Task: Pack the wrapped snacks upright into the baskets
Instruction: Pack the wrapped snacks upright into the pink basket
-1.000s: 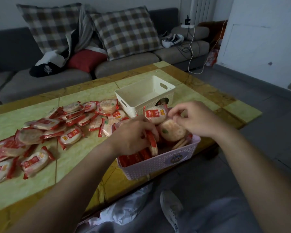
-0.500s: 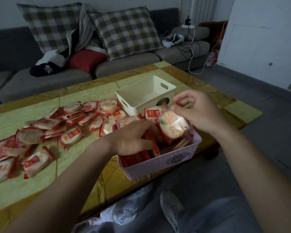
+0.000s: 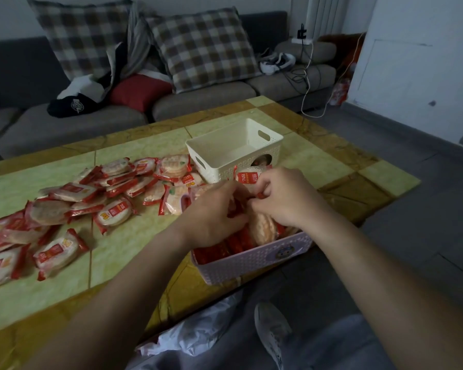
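A pink basket [image 3: 254,263] stands at the table's near edge, holding several wrapped snacks on end. My left hand [image 3: 214,213] reaches into it from the left, fingers curled among the red wrappers. My right hand [image 3: 286,198] comes in from the right and pinches the top of a round wrapped snack [image 3: 262,227] that stands upright in the basket. Both hands meet over the basket's middle. A white basket [image 3: 235,148] sits just behind, with nothing visible inside. Many loose wrapped snacks [image 3: 112,212] lie spread over the table to the left.
The green and yellow tiled table [image 3: 134,252] ends just below the pink basket. A grey sofa [image 3: 198,100] with plaid cushions stands behind it. A crumpled plastic bag [image 3: 195,335] and a shoe [image 3: 271,329] are on the floor by my legs.
My right hand lifted a round snack above the basket, then brought it down into the basket. My left hand stayed among the packed snacks and shifted slightly toward the right hand.
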{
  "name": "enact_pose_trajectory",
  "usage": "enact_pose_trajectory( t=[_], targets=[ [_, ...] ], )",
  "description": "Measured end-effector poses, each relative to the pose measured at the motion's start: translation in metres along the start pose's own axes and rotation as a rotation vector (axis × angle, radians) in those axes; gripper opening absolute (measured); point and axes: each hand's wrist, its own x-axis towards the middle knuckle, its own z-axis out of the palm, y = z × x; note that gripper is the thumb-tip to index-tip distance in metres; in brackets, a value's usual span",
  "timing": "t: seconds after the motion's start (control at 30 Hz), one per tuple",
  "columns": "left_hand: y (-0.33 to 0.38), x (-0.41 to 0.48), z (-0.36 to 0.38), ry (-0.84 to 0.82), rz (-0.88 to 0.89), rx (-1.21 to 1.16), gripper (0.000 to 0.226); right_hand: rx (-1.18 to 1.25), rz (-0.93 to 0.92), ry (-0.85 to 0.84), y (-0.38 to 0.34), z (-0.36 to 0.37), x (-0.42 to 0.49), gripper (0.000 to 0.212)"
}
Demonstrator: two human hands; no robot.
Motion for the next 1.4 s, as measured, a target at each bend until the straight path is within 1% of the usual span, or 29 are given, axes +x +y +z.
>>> enact_pose_trajectory(
  t=[0.03, 0.1, 0.13, 0.2, 0.23, 0.27, 0.33, 0.37, 0.43, 0.53, 0.6, 0.67, 0.77, 0.8, 0.87, 0.9, 0.97, 1.0, 1.03, 1.07, 1.1, 1.13, 1.2, 1.27, 1.3, 1.33, 1.4],
  targets=[
    [0.0, 0.0, -0.005, 0.034, -0.006, -0.086, 0.029, -0.024, -0.013, -0.009, -0.001, 0.002, -0.001, 0.012],
    [-0.003, -0.003, -0.014, 0.132, -0.002, -0.172, 0.026, -0.08, -0.043, 0.006, -0.005, 0.006, -0.003, 0.015],
    [-0.004, -0.004, -0.018, 0.187, -0.002, -0.146, 0.026, -0.129, -0.056, 0.018, -0.007, 0.008, -0.004, 0.017],
    [-0.01, -0.007, -0.025, 0.267, -0.04, 0.035, 0.028, -0.177, -0.068, 0.002, -0.013, 0.01, -0.006, 0.024],
    [-0.014, -0.007, -0.026, 0.255, -0.084, 0.149, 0.034, -0.153, -0.061, -0.025, -0.014, 0.011, -0.006, 0.027],
    [-0.018, -0.007, -0.026, 0.191, -0.15, 0.225, 0.047, -0.102, -0.043, -0.063, -0.014, 0.009, -0.007, 0.029],
    [-0.021, -0.01, -0.025, 0.038, -0.279, 0.211, 0.078, -0.014, 0.006, -0.184, -0.01, 0.0, -0.007, 0.032],
    [-0.023, -0.011, -0.024, -0.011, -0.308, 0.176, 0.085, 0.011, 0.03, -0.256, -0.007, -0.005, -0.008, 0.033],
    [-0.028, -0.012, -0.021, -0.037, -0.292, 0.176, 0.085, 0.046, 0.08, -0.359, 0.002, -0.009, -0.008, 0.037],
    [-0.036, -0.011, -0.025, 0.05, -0.25, 0.217, 0.076, 0.026, 0.102, -0.346, 0.007, -0.004, -0.005, 0.038],
    [-0.039, -0.011, -0.029, 0.095, -0.238, 0.19, 0.075, -0.072, 0.098, -0.345, 0.005, 0.007, -0.004, 0.04],
    [-0.039, -0.012, -0.034, 0.107, -0.247, 0.112, 0.079, -0.18, 0.114, -0.37, -0.001, 0.018, -0.005, 0.043],
    [-0.032, -0.016, -0.039, 0.145, -0.244, -0.044, 0.088, -0.257, 0.108, -0.41, -0.008, 0.024, -0.007, 0.04],
    [-0.03, -0.017, -0.039, 0.16, -0.236, -0.093, 0.087, -0.27, 0.1, -0.422, -0.009, 0.021, -0.007, 0.04],
    [-0.026, -0.018, -0.035, 0.192, -0.203, -0.192, 0.079, -0.247, 0.09, -0.387, -0.009, 0.008, -0.006, 0.036],
    [-0.023, -0.018, -0.033, 0.209, -0.18, -0.225, 0.076, -0.174, 0.092, -0.321, -0.008, 0.001, -0.005, 0.033],
    [-0.015, -0.019, -0.028, 0.246, -0.133, -0.258, 0.078, 0.067, 0.121, -0.154, -0.005, -0.012, -0.003, 0.028],
    [-0.011, -0.019, -0.025, 0.263, -0.112, -0.27, 0.079, 0.234, 0.157, -0.098, -0.005, -0.017, -0.003, 0.028],
    [-0.006, -0.019, -0.023, 0.278, -0.092, -0.283, 0.078, 0.436, 0.211, -0.085, -0.004, -0.022, -0.003, 0.029],
    [-0.001, -0.018, -0.019, 0.288, -0.08, -0.297, 0.077, 0.653, 0.267, -0.117, -0.006, -0.026, -0.004, 0.032],
    [0.003, -0.018, -0.015, 0.296, -0.07, -0.306, 0.075, 0.818, 0.306, -0.166, -0.006, -0.029, -0.006, 0.035],
    [0.005, -0.017, -0.011, 0.304, -0.065, -0.297, 0.073, 0.885, 0.308, -0.214, -0.007, -0.031, -0.007, 0.036],
    [0.011, -0.015, -0.003, 0.307, -0.057, -0.236, 0.069, 0.812, 0.248, -0.26, -0.005, -0.032, -0.01, 0.029],
    [0.015, -0.014, 0.002, 0.273, -0.064, -0.222, 0.061, 0.633, 0.208, -0.207, -0.002, -0.033, -0.011, 0.009],
    [0.017, -0.013, 0.004, 0.247, -0.058, -0.235, 0.056, 0.549, 0.2, -0.156, 0.0, -0.036, -0.01, 0.008],
    [0.018, -0.012, 0.007, 0.231, -0.045, -0.244, 0.051, 0.472, 0.19, -0.106, 0.002, -0.042, -0.01, 0.014],
    [0.021, -0.009, 0.01, 0.281, -0.012, -0.203, 0.035, 0.356, 0.167, -0.011, 0.009, -0.054, -0.009, 0.02]
  ],
)
